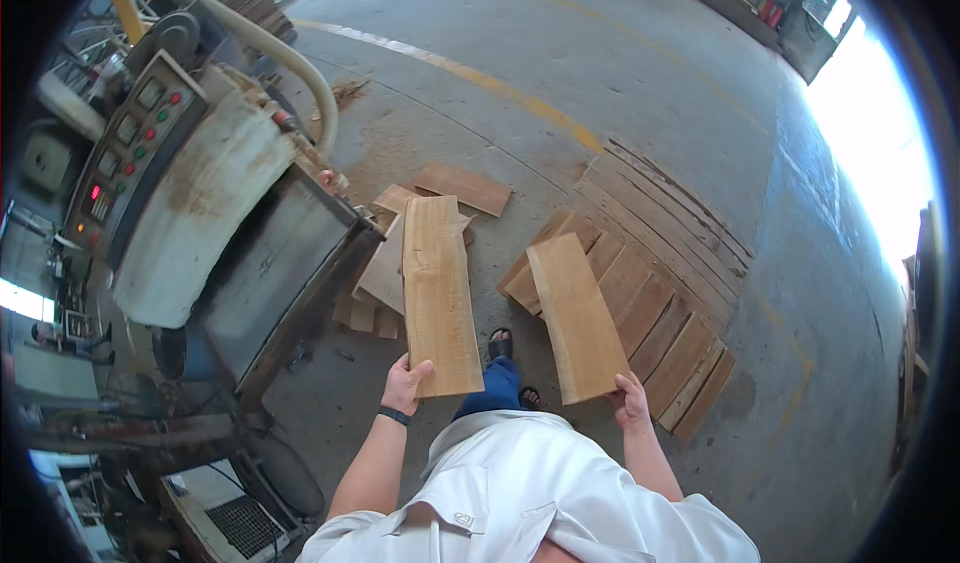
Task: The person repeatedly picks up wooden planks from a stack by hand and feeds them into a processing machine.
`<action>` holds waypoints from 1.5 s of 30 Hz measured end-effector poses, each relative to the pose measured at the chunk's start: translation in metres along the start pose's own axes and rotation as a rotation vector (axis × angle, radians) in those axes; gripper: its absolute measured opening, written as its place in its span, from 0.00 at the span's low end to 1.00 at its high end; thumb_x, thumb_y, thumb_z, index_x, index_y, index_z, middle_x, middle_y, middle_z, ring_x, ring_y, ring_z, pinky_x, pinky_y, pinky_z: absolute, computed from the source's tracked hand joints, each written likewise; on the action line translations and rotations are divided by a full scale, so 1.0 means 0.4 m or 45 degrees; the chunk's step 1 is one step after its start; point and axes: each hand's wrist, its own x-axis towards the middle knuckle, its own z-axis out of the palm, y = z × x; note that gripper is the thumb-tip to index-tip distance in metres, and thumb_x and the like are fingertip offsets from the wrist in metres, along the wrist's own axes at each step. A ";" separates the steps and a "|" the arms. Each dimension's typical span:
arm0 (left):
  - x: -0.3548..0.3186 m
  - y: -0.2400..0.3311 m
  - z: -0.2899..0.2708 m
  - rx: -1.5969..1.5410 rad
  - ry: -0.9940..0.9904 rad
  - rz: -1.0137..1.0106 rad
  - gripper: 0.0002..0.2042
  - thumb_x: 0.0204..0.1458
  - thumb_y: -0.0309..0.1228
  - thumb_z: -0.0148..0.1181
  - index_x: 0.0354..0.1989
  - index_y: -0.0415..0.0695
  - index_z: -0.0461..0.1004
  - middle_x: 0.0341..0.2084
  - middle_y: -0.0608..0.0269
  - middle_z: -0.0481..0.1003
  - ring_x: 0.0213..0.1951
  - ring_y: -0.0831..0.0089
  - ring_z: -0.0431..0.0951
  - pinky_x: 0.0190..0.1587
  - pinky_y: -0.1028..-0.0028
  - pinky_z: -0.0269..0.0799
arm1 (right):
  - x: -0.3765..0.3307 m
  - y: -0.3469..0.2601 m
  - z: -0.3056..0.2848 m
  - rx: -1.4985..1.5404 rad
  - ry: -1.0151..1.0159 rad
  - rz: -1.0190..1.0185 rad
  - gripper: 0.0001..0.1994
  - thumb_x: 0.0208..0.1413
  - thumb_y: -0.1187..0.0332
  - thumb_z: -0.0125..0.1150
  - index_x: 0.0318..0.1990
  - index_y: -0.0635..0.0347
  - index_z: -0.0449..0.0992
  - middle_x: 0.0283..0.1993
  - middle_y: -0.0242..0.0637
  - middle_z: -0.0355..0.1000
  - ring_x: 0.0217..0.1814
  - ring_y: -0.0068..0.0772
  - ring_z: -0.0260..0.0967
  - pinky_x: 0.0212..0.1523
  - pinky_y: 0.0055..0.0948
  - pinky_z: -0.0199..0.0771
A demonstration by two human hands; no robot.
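Your left hand (403, 385) grips one plank (440, 293), right hand (630, 400) another plank (578, 318). Keep both level; stacked boards (660, 313) sit at 2 o'clock w/ machine (200, 213) at 10.

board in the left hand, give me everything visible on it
The board in the left hand is a flat, pale raw wood plank, roughly rectangular, with grain running lengthwise and a wavy dark streak near its far end. It is held out nearly level, pointing away from the person. The left hand grips its near corner, fingers on top. Nothing else touches it.
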 end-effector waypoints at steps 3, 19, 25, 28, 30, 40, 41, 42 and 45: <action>-0.106 0.013 -0.043 -0.095 0.031 0.074 0.20 0.53 0.24 0.67 0.54 0.35 0.71 0.46 0.60 0.79 0.45 0.71 0.80 0.51 0.71 0.75 | -0.081 0.003 0.086 0.108 -0.194 0.004 0.20 0.58 0.71 0.60 0.59 0.60 0.72 0.51 0.33 0.77 0.52 0.31 0.75 0.55 0.36 0.74; -0.326 0.067 -0.634 -0.351 0.414 0.498 0.24 0.53 0.26 0.68 0.58 0.35 0.68 0.50 0.59 0.77 0.49 0.68 0.79 0.55 0.69 0.74 | -0.129 0.212 0.782 -0.104 -0.877 0.191 0.21 0.59 0.70 0.61 0.59 0.64 0.70 0.54 0.38 0.77 0.53 0.33 0.76 0.56 0.36 0.75; -0.317 0.057 -0.903 -0.351 0.587 0.368 0.26 0.53 0.28 0.69 0.59 0.35 0.67 0.50 0.58 0.76 0.50 0.67 0.78 0.55 0.68 0.73 | -0.125 0.447 1.071 -0.230 -0.887 0.327 0.18 0.58 0.68 0.63 0.55 0.58 0.73 0.48 0.30 0.79 0.50 0.28 0.76 0.50 0.30 0.75; -0.279 0.068 -0.986 -0.423 0.592 0.346 0.28 0.53 0.29 0.69 0.61 0.34 0.66 0.50 0.56 0.75 0.51 0.65 0.77 0.55 0.67 0.73 | -0.078 0.566 1.174 -0.240 -0.828 0.384 0.16 0.59 0.68 0.63 0.54 0.56 0.73 0.46 0.30 0.79 0.49 0.27 0.76 0.49 0.31 0.77; -0.244 0.123 -0.995 -0.347 0.685 0.368 0.31 0.52 0.32 0.70 0.61 0.33 0.64 0.52 0.51 0.74 0.51 0.63 0.76 0.56 0.66 0.72 | -0.055 0.616 1.221 -0.274 -0.804 0.383 0.16 0.60 0.69 0.62 0.54 0.55 0.73 0.47 0.30 0.78 0.49 0.27 0.76 0.49 0.32 0.77; -0.193 0.203 -1.047 0.625 1.122 0.298 0.36 0.51 0.31 0.70 0.66 0.39 0.58 0.62 0.44 0.60 0.62 0.54 0.65 0.63 0.58 0.65 | -0.033 0.728 1.456 -0.658 -0.782 0.335 0.24 0.59 0.72 0.63 0.63 0.56 0.67 0.55 0.38 0.73 0.55 0.36 0.73 0.55 0.38 0.74; -0.208 0.201 -1.037 0.963 1.150 0.440 0.38 0.48 0.31 0.71 0.67 0.41 0.57 0.64 0.42 0.56 0.64 0.50 0.61 0.65 0.56 0.62 | -0.023 0.726 1.459 -0.787 -0.763 0.268 0.27 0.57 0.71 0.65 0.64 0.55 0.66 0.58 0.39 0.71 0.56 0.37 0.72 0.56 0.38 0.74; -0.219 0.199 -1.024 1.303 1.161 0.581 0.40 0.46 0.31 0.72 0.68 0.43 0.57 0.66 0.40 0.53 0.67 0.47 0.57 0.67 0.55 0.59 | -0.017 0.729 1.458 -0.794 -0.765 0.267 0.27 0.57 0.71 0.65 0.64 0.55 0.66 0.58 0.39 0.71 0.56 0.37 0.72 0.56 0.38 0.74; -0.228 0.210 -0.963 1.606 0.931 0.483 0.44 0.43 0.33 0.74 0.70 0.48 0.56 0.67 0.43 0.53 0.69 0.45 0.52 0.71 0.54 0.52 | 0.016 0.734 1.431 -1.381 -0.680 -0.421 0.33 0.52 0.69 0.70 0.66 0.53 0.65 0.66 0.42 0.63 0.63 0.42 0.67 0.59 0.41 0.71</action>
